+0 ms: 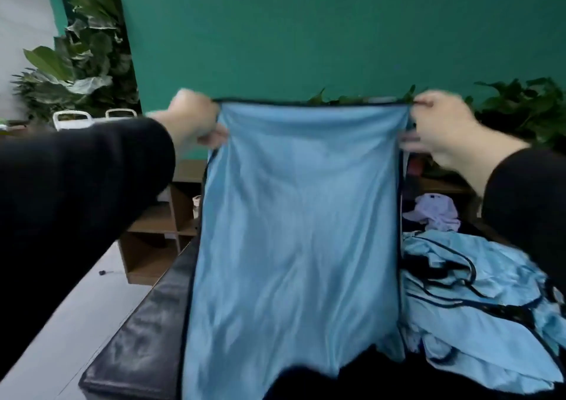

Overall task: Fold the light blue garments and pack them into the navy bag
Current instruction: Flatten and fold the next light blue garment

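A light blue satin garment with dark piping hangs in front of me, stretched out by its top edge. My left hand grips the top left corner and my right hand pinches the top right corner. Its lower hem drops to the black surface below. A heap of more light blue garments with dark trim lies to the right. No navy bag can be made out; the held cloth hides much of the middle.
A black padded bench runs under the cloth. A lilac garment lies behind the blue heap. A wooden shelf unit stands on the pale floor at left. Leafy plants and a green wall are behind.
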